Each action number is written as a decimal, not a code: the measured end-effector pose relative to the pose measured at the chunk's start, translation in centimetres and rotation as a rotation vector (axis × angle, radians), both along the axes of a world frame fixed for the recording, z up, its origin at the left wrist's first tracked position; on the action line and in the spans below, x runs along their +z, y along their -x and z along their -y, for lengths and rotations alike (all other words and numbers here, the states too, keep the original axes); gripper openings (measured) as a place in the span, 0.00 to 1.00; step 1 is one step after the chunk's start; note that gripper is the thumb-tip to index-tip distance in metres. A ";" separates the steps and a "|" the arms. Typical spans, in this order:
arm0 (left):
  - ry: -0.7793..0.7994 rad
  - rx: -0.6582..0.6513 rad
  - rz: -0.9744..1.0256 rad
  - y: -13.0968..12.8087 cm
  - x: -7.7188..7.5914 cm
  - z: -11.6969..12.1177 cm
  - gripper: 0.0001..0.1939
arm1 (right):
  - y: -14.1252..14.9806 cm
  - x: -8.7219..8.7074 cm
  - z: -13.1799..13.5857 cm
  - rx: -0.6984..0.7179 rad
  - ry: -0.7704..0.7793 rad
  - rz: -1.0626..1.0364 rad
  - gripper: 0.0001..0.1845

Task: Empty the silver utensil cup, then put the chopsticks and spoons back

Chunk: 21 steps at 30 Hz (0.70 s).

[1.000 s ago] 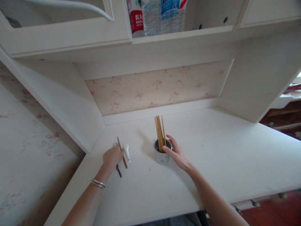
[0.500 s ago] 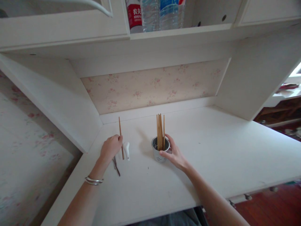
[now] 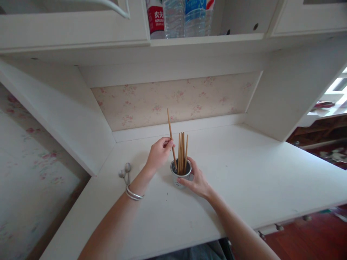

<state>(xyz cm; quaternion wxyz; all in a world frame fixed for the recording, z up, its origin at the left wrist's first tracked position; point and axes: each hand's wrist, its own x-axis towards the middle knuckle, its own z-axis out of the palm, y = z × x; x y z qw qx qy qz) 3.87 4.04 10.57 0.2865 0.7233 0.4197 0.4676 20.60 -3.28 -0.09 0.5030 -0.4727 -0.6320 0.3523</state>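
Closest to the camera there's a bit of dark fabric (image 3: 199, 252) at the edge of a white tabletop (image 3: 252, 177), with reddish flooring (image 3: 292, 234) down on the right. The top's plain, matte-looking, with a tiny dark speck (image 3: 167, 194) on it.

Left hand (image 3: 160, 153), silver bangles (image 3: 133, 194) on the wrist, is pinching one wooden chopstick (image 3: 169, 123) between thumb and fingers. It leans a little, lower end inside the rim of a metal cup (image 3: 176, 183); can't tell if it touches bottom. Right hand (image 3: 197, 179) is curled round the cup's right side, thumb in front. A bunch of chopsticks (image 3: 182, 148) stands in there already, and the cup's got small holes. Two metal spoons (image 3: 127, 167) lie off to the left, partly behind the forearm.

Further back: floral panel (image 3: 179, 101), then a white cabinet (image 3: 81, 34) above. Bottles up there: a red label (image 3: 156, 18) reads 农夫 with "NONGFU" under it, smaller line too blurry. The blue label (image 3: 195, 5) is cut off.
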 end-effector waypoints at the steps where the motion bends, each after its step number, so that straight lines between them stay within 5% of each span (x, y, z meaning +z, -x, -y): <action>1: -0.007 0.012 -0.019 -0.4 -0.4 -0.3 0.14 | 0.0 0.0 0.1 0.002 0.004 0.019 0.46; 12: 0.122 -0.009 -0.107 -0.5 -5.3 -0.7 0.13 | 0.2 -0.7 0.1 -0.061 -0.051 -0.004 0.42; 21: 0.295 -0.077 0.011 -0.2 -6.5 0.5 0.15 | 0.3 -0.1 0.2 0.003 -0.089 0.031 0.40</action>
